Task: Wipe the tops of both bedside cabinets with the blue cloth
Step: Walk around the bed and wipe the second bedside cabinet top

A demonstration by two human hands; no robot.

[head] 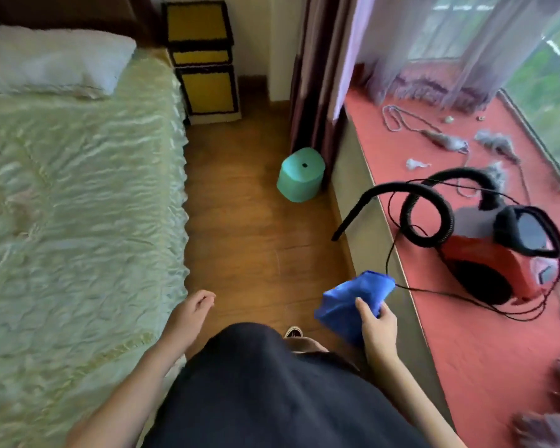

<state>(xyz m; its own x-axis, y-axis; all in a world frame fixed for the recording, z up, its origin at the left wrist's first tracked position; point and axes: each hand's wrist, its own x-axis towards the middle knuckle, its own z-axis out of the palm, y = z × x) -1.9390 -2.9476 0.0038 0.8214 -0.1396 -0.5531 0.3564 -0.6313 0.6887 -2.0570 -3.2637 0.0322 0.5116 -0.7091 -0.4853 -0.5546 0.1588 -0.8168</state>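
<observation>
My right hand (377, 321) grips the crumpled blue cloth (349, 302) low in the view, above the wooden floor beside the window ledge. My left hand (193, 310) hangs near the bed's edge, fingers loosely curled, holding nothing. A yellow bedside cabinet (204, 58) with dark trim stands far ahead at the head of the bed, against the wall. Its top looks bare. Only this one cabinet is in view.
The bed (78, 205) with a pale green cover and white pillow fills the left. A teal stool (299, 179) stands on the wooden floor strip by the curtain. On the red window ledge (466, 350) sits a red vacuum (498, 253) with black hose and trailing cord.
</observation>
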